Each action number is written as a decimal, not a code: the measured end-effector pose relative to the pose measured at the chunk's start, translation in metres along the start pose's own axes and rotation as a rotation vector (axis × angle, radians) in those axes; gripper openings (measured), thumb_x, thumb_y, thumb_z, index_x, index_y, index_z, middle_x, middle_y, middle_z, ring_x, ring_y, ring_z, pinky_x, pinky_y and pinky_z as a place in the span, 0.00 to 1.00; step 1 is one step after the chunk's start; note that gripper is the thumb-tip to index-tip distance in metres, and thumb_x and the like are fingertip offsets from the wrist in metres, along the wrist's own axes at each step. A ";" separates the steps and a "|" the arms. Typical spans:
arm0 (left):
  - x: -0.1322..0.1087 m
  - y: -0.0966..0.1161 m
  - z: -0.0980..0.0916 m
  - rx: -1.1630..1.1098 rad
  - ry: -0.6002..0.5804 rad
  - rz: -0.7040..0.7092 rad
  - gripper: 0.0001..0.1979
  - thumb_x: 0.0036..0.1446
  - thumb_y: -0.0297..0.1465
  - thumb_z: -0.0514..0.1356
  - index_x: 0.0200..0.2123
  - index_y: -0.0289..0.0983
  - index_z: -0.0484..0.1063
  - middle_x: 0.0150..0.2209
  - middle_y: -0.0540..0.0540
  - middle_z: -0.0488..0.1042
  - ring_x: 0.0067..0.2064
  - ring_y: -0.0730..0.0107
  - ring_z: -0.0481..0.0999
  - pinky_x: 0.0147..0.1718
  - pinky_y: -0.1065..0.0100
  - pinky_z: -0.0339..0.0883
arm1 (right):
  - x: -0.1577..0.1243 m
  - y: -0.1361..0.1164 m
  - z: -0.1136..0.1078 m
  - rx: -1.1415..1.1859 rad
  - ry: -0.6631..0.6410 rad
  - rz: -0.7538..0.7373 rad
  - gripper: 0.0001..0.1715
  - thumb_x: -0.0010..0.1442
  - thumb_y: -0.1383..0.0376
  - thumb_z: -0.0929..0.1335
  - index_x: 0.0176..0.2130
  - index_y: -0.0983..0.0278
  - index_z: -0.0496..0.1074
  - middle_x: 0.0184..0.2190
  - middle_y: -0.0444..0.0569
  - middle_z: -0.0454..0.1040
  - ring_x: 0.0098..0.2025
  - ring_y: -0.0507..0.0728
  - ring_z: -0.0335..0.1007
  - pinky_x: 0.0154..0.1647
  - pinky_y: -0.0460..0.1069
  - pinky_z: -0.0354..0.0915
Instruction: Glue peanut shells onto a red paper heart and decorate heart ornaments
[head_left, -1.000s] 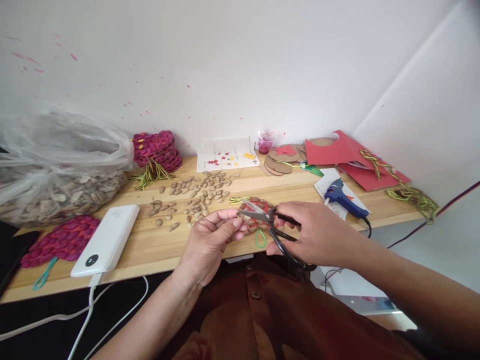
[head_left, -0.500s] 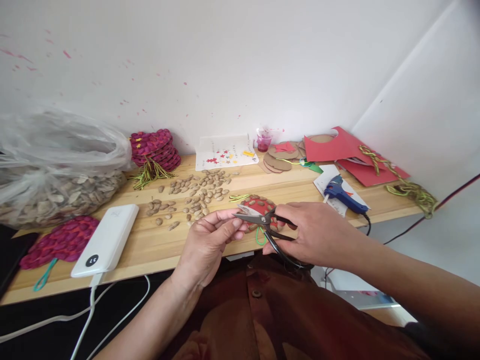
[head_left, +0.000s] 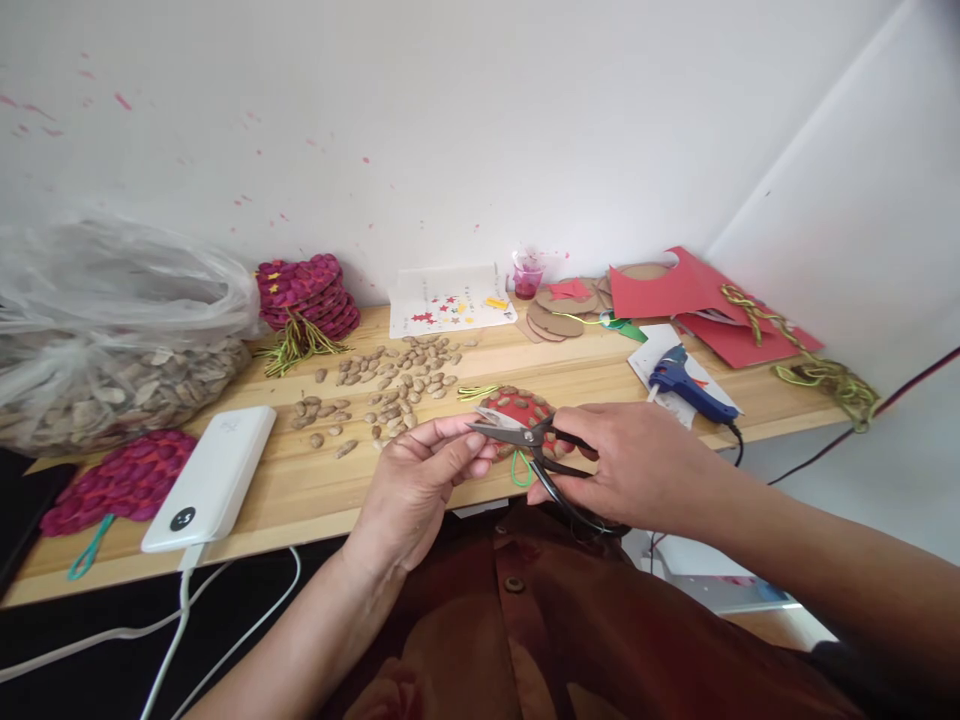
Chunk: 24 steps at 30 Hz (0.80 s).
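My right hand (head_left: 637,460) is wrapped round the handles of dark scissors (head_left: 534,438), which point left. Their blades lie against the fingertips of my left hand (head_left: 427,470). That hand pinches a small pale piece (head_left: 491,416); fingers and blades partly cover it, so its kind is unclear. Just behind the scissors lies a red round piece (head_left: 519,402) dotted with peanuts, with a green loop (head_left: 521,468) at its near side and a yellow-green tassel (head_left: 478,393) at its far left. Loose peanuts (head_left: 397,395) are scattered beyond my left hand.
A plastic bag of shells (head_left: 135,390), a white power bank (head_left: 214,480) and purple peanut-covered pieces (head_left: 307,290) occupy the left. A blue glue gun (head_left: 686,385), red card (head_left: 660,290), cardboard discs (head_left: 555,320) and cord (head_left: 825,375) lie right. A cup (head_left: 527,278) stands against the wall.
Both hands stay nearly in place, and the scissors remain at my left fingertips. The camera view has shifted slightly.
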<state>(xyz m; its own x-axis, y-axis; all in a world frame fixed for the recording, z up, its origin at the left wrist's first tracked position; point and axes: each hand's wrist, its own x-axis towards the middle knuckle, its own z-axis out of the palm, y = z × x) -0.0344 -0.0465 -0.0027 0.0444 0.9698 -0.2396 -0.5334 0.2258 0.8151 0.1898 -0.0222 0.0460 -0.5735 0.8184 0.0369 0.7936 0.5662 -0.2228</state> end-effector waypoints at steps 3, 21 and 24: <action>-0.001 0.001 0.001 -0.011 -0.003 -0.009 0.14 0.44 0.30 0.78 0.36 0.33 0.84 0.32 0.42 0.84 0.33 0.72 0.82 0.32 0.77 0.76 | -0.001 0.001 0.002 0.005 0.013 -0.005 0.23 0.63 0.45 0.70 0.39 0.62 0.73 0.33 0.50 0.81 0.37 0.62 0.79 0.33 0.52 0.59; 0.001 0.003 0.003 0.001 -0.032 -0.036 0.13 0.46 0.29 0.77 0.37 0.33 0.85 0.34 0.42 0.85 0.34 0.73 0.82 0.33 0.78 0.76 | -0.002 0.003 0.002 -0.033 0.041 -0.018 0.19 0.63 0.48 0.70 0.34 0.61 0.70 0.30 0.48 0.81 0.32 0.60 0.78 0.29 0.51 0.56; 0.001 0.005 0.003 0.012 -0.036 -0.041 0.12 0.46 0.29 0.77 0.36 0.34 0.85 0.33 0.43 0.85 0.33 0.73 0.82 0.33 0.78 0.76 | -0.001 0.003 0.001 -0.048 0.030 -0.019 0.20 0.63 0.47 0.71 0.34 0.61 0.70 0.30 0.48 0.81 0.31 0.60 0.78 0.29 0.51 0.56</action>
<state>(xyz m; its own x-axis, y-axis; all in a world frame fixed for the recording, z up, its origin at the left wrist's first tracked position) -0.0346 -0.0444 0.0025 0.0962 0.9623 -0.2545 -0.5208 0.2666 0.8110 0.1928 -0.0213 0.0442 -0.5831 0.8094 0.0699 0.7916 0.5854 -0.1750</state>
